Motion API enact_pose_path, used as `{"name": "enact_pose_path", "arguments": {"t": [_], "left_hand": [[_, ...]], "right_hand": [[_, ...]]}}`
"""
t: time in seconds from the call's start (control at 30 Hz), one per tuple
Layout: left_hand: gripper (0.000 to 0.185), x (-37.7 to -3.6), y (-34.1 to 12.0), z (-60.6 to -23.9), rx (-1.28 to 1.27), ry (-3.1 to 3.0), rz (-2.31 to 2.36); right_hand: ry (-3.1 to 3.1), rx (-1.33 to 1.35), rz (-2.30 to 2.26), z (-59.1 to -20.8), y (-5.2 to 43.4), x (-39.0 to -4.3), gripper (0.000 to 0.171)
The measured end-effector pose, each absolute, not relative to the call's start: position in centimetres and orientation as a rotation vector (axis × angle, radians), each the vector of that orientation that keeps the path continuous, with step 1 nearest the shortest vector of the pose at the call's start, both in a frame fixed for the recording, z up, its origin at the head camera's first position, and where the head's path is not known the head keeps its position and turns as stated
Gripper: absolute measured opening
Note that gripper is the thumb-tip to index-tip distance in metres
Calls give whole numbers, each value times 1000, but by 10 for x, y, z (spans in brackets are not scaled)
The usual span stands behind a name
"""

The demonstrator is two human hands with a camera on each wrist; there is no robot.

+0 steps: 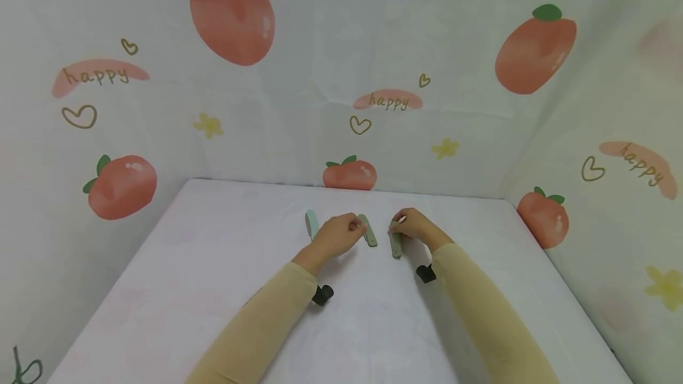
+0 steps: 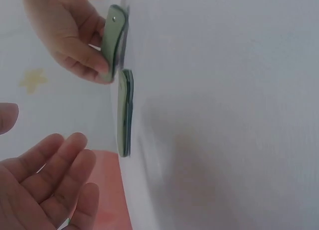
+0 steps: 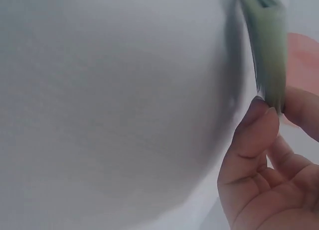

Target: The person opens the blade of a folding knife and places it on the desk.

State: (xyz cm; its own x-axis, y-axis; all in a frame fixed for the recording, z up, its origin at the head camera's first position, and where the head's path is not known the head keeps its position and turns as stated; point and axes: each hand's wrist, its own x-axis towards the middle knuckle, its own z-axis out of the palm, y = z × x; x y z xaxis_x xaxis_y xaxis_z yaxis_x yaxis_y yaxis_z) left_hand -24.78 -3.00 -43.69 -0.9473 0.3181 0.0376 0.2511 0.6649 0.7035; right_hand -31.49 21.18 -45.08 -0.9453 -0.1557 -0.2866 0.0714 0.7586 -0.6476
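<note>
Head: right hand (image 1: 418, 227) pinches a green strip (image 1: 396, 245) on the table (image 1: 187, 289); a second strip (image 1: 368, 230) lies by the left hand (image 1: 336, 234), a pale strip (image 1: 311, 223) behind it.
Left wrist: left fingers (image 2: 55, 175) loose, holding nothing.
Right wrist: thumb (image 3: 251, 135) clamps the strip's end; I'd judge the handling barely begun.

Readable text, one word only: "happy", which you will find three times on the printed backdrop cloth (image 1: 299, 123).
1. Left panel, on a pink brush-stroke patch (image 1: 100, 76).
2. Centre panel, on a smaller pink patch (image 1: 388, 100).
3. Right panel, on a slanted pink patch (image 1: 640, 166).

You will see no lettering, numbers or brand marks on the table or the green pieces.
</note>
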Motion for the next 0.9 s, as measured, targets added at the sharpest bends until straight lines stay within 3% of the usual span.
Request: {"name": "enact_pose_path", "arguments": {"t": [0.9], "left_hand": [[41, -238, 5, -442, 519, 2622, 1430]], "right_hand": [[2498, -237, -1510, -395, 203, -270, 38]]}}
